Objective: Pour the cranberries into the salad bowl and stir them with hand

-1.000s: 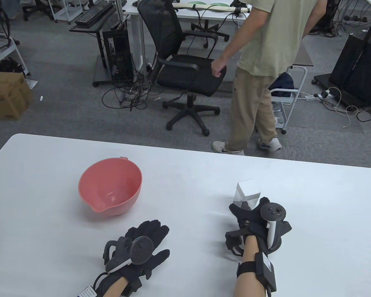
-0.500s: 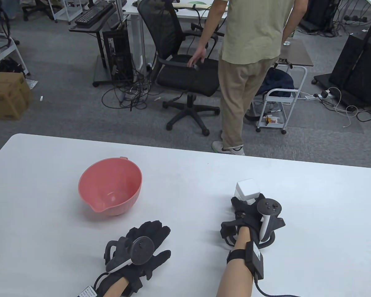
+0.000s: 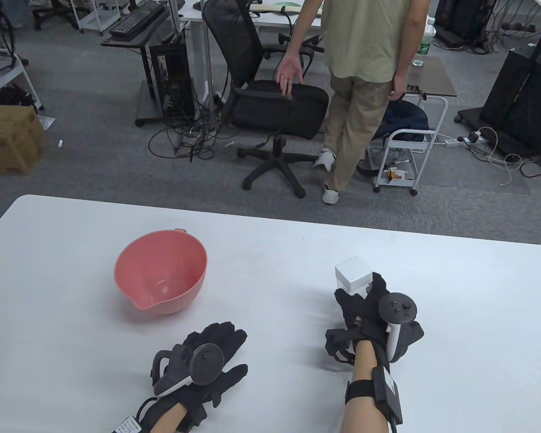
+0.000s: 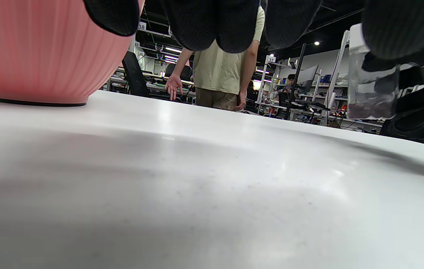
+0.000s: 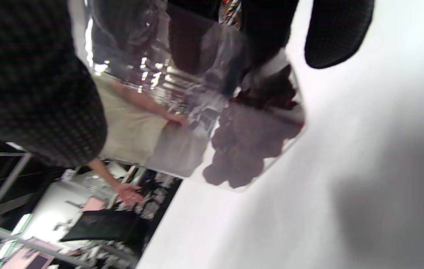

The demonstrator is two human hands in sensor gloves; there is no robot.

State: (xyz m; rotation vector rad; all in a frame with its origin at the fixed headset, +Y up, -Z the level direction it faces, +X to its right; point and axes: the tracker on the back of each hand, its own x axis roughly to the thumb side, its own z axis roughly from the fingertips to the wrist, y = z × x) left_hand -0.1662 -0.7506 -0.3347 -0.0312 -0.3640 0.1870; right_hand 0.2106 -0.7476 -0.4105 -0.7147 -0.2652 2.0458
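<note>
A pink salad bowl (image 3: 161, 276) with a pouring lip stands on the white table (image 3: 270, 234), left of centre; its ribbed wall (image 4: 40, 48) fills the top left of the left wrist view. My right hand (image 3: 365, 306) grips a clear square container with a white lid (image 3: 353, 273), lifted off the table. Dark cranberries (image 5: 249, 145) lie in the container's bottom (image 4: 371, 108). My left hand (image 3: 212, 356) lies flat on the table near the front edge, below the bowl, holding nothing.
A person in a beige shirt (image 3: 365, 90) stands beyond the far table edge beside a black office chair (image 3: 270, 103). A white trolley (image 3: 405, 153) and cables lie on the floor behind.
My right hand closed round the container and raised it slightly off the table, shifting a little left. The left hand stayed put. The person behind walked toward the chair.
</note>
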